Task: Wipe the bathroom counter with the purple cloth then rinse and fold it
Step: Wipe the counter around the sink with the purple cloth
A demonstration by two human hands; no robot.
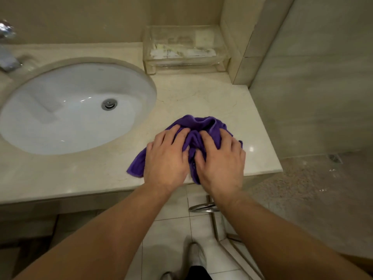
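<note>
Grip: left hand (pixel 165 156), right hand (pixel 222 160) atop purple cloth (pixel 201 123)

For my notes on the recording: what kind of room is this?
Probably a bathroom, perhaps in a hotel: an oval sink set in a marble counter, a chrome faucet, and a clear tray of packaged amenities.

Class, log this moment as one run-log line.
left hand and right hand: pressing crumpled purple cloth | place: beige stone counter, right of white oval sink
</note>
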